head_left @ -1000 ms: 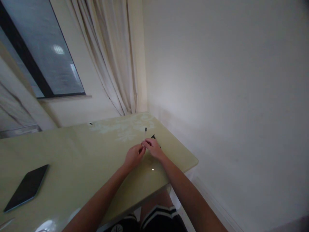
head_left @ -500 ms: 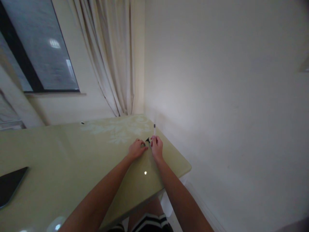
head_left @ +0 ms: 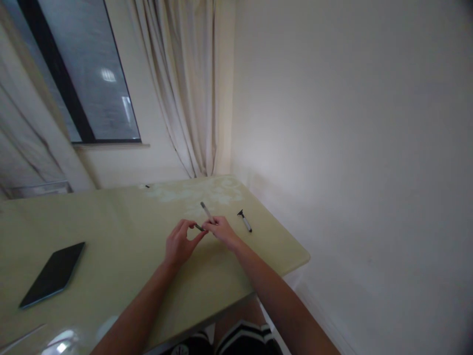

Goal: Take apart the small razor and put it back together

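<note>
Over the table (head_left: 121,256), my right hand (head_left: 221,231) is closed on a pale pen (head_left: 207,211) with a dark end that points up and to the left. My left hand (head_left: 180,245) pinches a small dark object (head_left: 199,228) between thumb and fingers; its far end meets the fingertips of my right hand. What it is exactly is too small to tell. To the right of both hands, a razor (head_left: 245,221) with a black head and a grey handle lies on the table.
A dark flat tablet-like object (head_left: 53,273) lies on the left of the table. Near the far edge is a tiny black item (head_left: 147,186). Curtains (head_left: 185,88) and a window stand behind, and a wall (head_left: 343,148) runs along the right.
Both hands have moved left, away from the razor, which now lies apart from them. The pen has tilted to the left. The view has shifted left, showing more of the dark flat object.
</note>
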A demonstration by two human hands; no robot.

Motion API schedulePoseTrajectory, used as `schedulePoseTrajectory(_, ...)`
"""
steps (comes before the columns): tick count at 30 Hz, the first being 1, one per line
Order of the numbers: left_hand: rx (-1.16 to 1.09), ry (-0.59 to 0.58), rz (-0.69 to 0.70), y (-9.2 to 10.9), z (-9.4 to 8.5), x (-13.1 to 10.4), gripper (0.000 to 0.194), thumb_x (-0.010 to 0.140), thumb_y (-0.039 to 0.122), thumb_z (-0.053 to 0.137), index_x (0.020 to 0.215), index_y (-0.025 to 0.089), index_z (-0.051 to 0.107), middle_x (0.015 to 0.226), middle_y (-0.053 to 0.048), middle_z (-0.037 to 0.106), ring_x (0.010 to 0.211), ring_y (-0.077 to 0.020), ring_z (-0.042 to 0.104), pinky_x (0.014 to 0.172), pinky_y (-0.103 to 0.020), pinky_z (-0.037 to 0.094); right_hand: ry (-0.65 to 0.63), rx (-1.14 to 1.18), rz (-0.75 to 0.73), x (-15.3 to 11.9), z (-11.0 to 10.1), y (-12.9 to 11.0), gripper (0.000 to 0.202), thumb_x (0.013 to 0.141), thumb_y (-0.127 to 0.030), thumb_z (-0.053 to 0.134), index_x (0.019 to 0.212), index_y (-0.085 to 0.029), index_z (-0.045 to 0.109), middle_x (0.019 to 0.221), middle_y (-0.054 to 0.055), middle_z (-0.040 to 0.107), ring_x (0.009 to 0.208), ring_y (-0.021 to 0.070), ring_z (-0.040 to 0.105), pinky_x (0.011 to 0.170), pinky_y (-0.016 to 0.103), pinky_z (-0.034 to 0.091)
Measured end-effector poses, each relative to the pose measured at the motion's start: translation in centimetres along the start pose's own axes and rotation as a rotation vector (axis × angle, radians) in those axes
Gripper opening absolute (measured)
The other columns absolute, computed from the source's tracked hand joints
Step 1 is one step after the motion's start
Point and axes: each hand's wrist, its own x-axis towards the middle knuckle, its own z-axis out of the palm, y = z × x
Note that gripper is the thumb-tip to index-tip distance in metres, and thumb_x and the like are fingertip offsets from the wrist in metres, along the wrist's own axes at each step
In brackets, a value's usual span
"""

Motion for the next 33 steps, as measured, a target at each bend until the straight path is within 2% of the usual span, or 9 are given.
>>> schedulePoseTrajectory(4, 0.024, 0.025, 0.02, 0.1, 0.3, 0.1, 0.03, 0.09, 0.049, 0.071, 0.1, 0.022, 0.064, 0.089, -0.004, 0.069, 0.081, -0.0207, 0.068, 0.071, -0.03, 0.051, 0.009, 0.221, 0.155, -0.1, 1.3, 0.9, 0.021, 0.074, -0.037, 0.071, 0.072, -0.017, 0.067, 0.047, -0.009, 0.037, 0.044, 0.0081, 0.027, 0.048, 0.026, 0.017)
schedulePoseTrajectory(10, -0.053, 0.003, 0.117, 0.6, 0.7, -0.1, 0.028, 0.092, 0.046, 0.069, 0.106, 0.021, 0.068, 0.091, -0.006, 0.073, 0.088, -0.022, 0.07, 0.08, -0.032, 0.053, -0.065, 0.381, 0.186, -1.4, 0.3, 1.6, 0.027, 0.07, -0.041, 0.074, 0.078, -0.016, 0.068, 0.049, -0.011, 0.036, 0.043, 0.0063, 0.024, 0.046, 0.027, 0.011)
schedulePoseTrajectory(13, -0.121, -0.037, 0.053, 0.8, 0.7, -0.2, 0.032, 0.091, 0.049, 0.07, 0.109, 0.022, 0.069, 0.093, -0.006, 0.073, 0.085, -0.0215, 0.068, 0.078, -0.032, 0.052, -0.05, 0.405, 0.189, -1.5, 0.3, 1.6, 0.025, 0.068, -0.04, 0.074, 0.076, -0.018, 0.063, 0.049, -0.01, 0.038, 0.042, 0.0064, 0.025, 0.045, 0.026, 0.012)
schedulePoseTrajectory(18, -0.375, -0.122, -0.136, 1.6, 0.6, 0.5, 0.037, 0.091, 0.055, 0.066, 0.105, 0.022, 0.07, 0.086, -0.002, 0.067, 0.058, -0.0129, 0.049, 0.057, -0.026, 0.044, 0.022, 0.459, 0.153, -1.3, 0.4, 1.6, 0.024, 0.066, -0.039, 0.072, 0.075, -0.02, 0.057, 0.048, -0.012, 0.034, 0.042, 0.0066, 0.023, 0.044, 0.024, 0.013)
schedulePoseTrajectory(21, -0.512, -0.139, -0.191, 2.0, 0.7, 0.7, 0.034, 0.094, 0.052, 0.062, 0.096, 0.02, 0.071, 0.08, -0.001, 0.063, 0.057, -0.0114, 0.047, 0.056, -0.025, 0.041, 0.06, 0.513, 0.176, -1.3, 0.1, 1.3, 0.027, 0.063, -0.04, 0.071, 0.073, -0.022, 0.054, 0.049, -0.012, 0.033, 0.042, 0.0066, 0.021, 0.043, 0.024, 0.013)
schedulePoseTrajectory(24, -0.576, -0.173, -0.217, 2.2, 0.9, 0.7, 0.03, 0.091, 0.049, 0.066, 0.091, 0.02, 0.071, 0.079, 0.0, 0.061, 0.058, -0.0109, 0.047, 0.057, -0.024, 0.04, 0.038, 0.555, 0.181, -1.4, -0.1, 0.8, 0.028, 0.062, -0.04, 0.072, 0.068, -0.022, 0.052, 0.051, -0.011, 0.035, 0.043, 0.0057, 0.02, 0.043, 0.023, 0.013)
schedulePoseTrajectory(26, -0.611, -0.212, -0.231, 2.1, 1.1, 0.5, 0.03, 0.088, 0.047, 0.07, 0.101, 0.02, 0.072, 0.084, 0.0, 0.063, 0.058, -0.01, 0.047, 0.056, -0.024, 0.04, 0.01, 0.556, 0.18, -1.6, -0.1, 0.6, 0.027, 0.063, -0.04, 0.073, 0.068, -0.02, 0.055, 0.05, -0.011, 0.034, 0.043, 0.0055, 0.02, 0.043, 0.023, 0.013)
schedulePoseTrajectory(29, -0.649, -0.262, -0.215, 1.8, 1.3, 0.5, 0.04, 0.085, 0.044, 0.073, 0.118, 0.023, 0.07, 0.094, -0.001, 0.065, 0.059, -0.0091, 0.047, 0.056, -0.023, 0.041, -0.023, 0.521, 0.167, -1.8, 0.0, 0.5, 0.028, 0.066, -0.042, 0.075, 0.076, -0.018, 0.066, 0.05, -0.011, 0.034, 0.043, 0.0058, 0.019, 0.044, 0.024, 0.013)
schedulePoseTrajectory(33, -0.686, -0.252, -0.22, 1.7, 1.2, 0.7, 0.037, 0.083, 0.042, 0.075, 0.113, 0.022, 0.072, 0.089, 0.0, 0.062, 0.059, -0.0091, 0.048, 0.056, -0.023, 0.04, -0.019, 0.445, 0.143, -1.7, 0.1, 0.8, 0.037, 0.071, -0.052, 0.077, 0.081, -0.016, 0.072, 0.05, -0.011, 0.034, 0.044, 0.007, 0.021, 0.044, 0.024, 0.016)
